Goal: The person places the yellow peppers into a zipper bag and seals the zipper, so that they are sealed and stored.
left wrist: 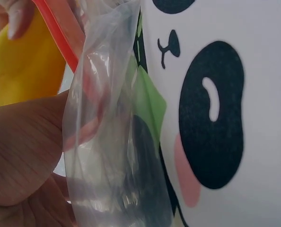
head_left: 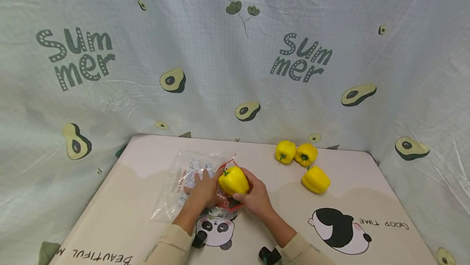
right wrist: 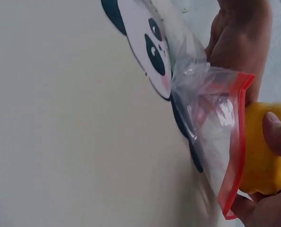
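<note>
A yellow bell pepper [head_left: 233, 181] sits in the grip of my right hand [head_left: 256, 196], its green stem turned to the left. It is at the red-edged mouth of a clear plastic zip bag [head_left: 167, 199], which lies on the table. My left hand [head_left: 204, 191] rests on the bag with its fingers spread, its thumb side at the bag's mouth. In the right wrist view the red zip edge [right wrist: 240, 142] stands beside the pepper [right wrist: 268, 161], with the right thumb over the pepper. The left wrist view has the crumpled bag film [left wrist: 107, 118] against the left hand [left wrist: 27, 146].
Three more yellow peppers lie at the back right: one [head_left: 285, 152] beside another [head_left: 306, 154], and a third [head_left: 316, 180] nearer. The table [head_left: 279, 224] bears panda prints. A printed curtain [head_left: 213, 53] hangs behind it.
</note>
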`<state>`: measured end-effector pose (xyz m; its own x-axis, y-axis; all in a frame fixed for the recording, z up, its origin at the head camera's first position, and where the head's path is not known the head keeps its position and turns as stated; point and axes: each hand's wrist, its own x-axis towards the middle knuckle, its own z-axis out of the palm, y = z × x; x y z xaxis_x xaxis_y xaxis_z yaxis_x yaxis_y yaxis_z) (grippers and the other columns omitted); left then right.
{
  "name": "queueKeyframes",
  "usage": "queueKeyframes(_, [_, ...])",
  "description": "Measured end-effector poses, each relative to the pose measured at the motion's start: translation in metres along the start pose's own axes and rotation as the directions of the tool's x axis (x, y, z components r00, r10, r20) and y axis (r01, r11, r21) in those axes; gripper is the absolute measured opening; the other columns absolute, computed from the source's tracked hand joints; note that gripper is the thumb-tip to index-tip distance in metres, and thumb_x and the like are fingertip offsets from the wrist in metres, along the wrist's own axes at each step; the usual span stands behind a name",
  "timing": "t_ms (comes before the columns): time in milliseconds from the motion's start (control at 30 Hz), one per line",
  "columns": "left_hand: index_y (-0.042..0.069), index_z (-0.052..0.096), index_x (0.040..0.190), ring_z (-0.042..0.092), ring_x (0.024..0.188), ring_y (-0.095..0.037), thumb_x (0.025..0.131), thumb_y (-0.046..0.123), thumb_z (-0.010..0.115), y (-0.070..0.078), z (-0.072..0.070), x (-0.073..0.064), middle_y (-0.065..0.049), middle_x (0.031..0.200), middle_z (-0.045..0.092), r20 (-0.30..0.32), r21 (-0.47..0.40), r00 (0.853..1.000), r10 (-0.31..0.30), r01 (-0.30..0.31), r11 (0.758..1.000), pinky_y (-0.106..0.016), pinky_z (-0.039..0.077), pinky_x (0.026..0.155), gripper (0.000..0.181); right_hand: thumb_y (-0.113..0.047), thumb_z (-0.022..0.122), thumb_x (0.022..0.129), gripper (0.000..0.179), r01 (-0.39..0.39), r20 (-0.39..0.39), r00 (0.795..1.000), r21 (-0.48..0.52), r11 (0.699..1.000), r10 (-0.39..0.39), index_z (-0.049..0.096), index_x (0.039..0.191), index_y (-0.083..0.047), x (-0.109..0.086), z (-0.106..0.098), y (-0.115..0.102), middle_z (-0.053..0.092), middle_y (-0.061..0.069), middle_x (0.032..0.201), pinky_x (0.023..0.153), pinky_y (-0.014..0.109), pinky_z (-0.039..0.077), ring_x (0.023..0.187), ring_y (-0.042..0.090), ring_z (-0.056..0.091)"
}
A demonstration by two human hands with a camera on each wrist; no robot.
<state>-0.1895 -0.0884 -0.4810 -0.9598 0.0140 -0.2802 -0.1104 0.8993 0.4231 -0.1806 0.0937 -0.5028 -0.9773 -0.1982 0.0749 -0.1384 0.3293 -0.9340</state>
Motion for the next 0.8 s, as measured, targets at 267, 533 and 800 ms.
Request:
queueKeyframes(267, [0.031, 0.030, 0.163, 0.017, 0.153, -0.065, 0.077, 0.037, 0.092, -0.001, 0.002, 0.000, -0.033, 0.168, 0.025, -0.002, 0.012, 1.000, 0.007, -0.007, 1.000, -0.096, 0.017, 0.102, 0.107, 0.000, 0.083, 0.084, 0.079, -0.007, -0.013, 1.000, -0.081, 0.997, 0.006, 0.049, 0.155, -0.012, 0.003, 0.001, 0.006, 0.059, 0.012, 0.153, 0.121, 0.058, 0.041, 0.138, 0.038, 0.056])
queueKeyframes(533, [0.031, 0.027, 0.165, 0.022, 0.152, -0.065, 0.076, 0.036, 0.093, -0.003, 0.000, -0.001, -0.033, 0.166, 0.029, -0.026, -0.003, 1.000, 0.014, -0.014, 1.000, -0.096, 0.018, 0.100, 0.111, -0.006, 0.085, 0.084, 0.076, 0.026, -0.002, 1.000, -0.229, 0.973, -0.027, 0.045, 0.149, -0.009, 0.007, 0.006, 0.005, 0.064, 0.017, 0.144, 0.116, 0.060, 0.047, 0.126, 0.036, 0.063])
queueKeyframes(800, [0.031, 0.029, 0.164, 0.025, 0.151, -0.062, 0.075, 0.028, 0.094, -0.011, -0.002, -0.002, -0.029, 0.166, 0.033, -0.033, -0.062, 0.999, 0.033, -0.035, 0.997, -0.096, 0.016, 0.102, 0.110, -0.014, 0.085, 0.086, 0.076, -0.011, 0.021, 1.000, -0.300, 0.954, 0.018, 0.045, 0.150, -0.011, 0.007, 0.009, 0.000, 0.066, 0.014, 0.138, 0.112, 0.058, 0.051, 0.117, 0.031, 0.064])
